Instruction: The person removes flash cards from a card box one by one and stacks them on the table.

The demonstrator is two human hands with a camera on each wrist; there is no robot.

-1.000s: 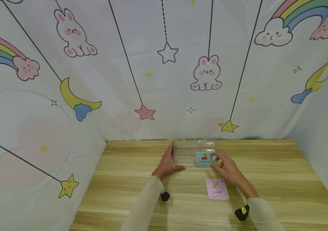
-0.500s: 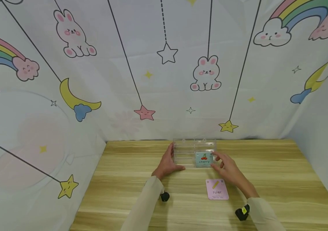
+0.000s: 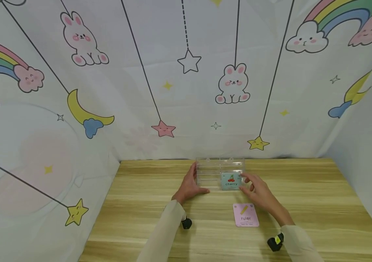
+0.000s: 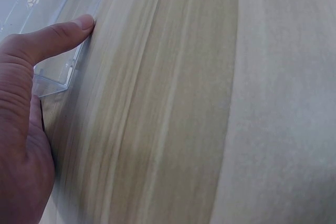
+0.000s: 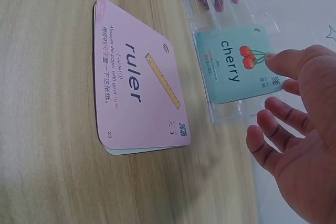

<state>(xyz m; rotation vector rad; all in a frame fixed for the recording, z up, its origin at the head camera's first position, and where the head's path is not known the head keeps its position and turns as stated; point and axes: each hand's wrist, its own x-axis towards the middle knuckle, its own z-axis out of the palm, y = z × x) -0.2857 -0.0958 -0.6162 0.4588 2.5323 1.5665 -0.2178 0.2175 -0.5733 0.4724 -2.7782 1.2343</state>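
Note:
A clear plastic rack (image 3: 208,174) with stepped compartments stands at the back of the table. My left hand (image 3: 187,188) holds its left end, thumb along the front edge; several of its fingers show through the plastic in the right wrist view. In the rack's lower right compartment sits a light blue "cherry" flashcard (image 5: 233,66). My right hand (image 3: 260,193) holds this card at its right side, thumb tip over its face and the other fingers loosely bent beside it. A small stack of flashcards, the pink "ruler" card (image 5: 142,85) on top, lies on the table before the rack.
The wood-grain table (image 3: 140,203) ends at a printed cloth backdrop (image 3: 186,94) just behind the rack. More cloth hangs at both sides. Black wrist cameras sit under the left wrist (image 3: 187,223) and beside the right wrist (image 3: 275,242).
Both hands, the rack and the cards keep their places. Only the head view shifts very slightly.

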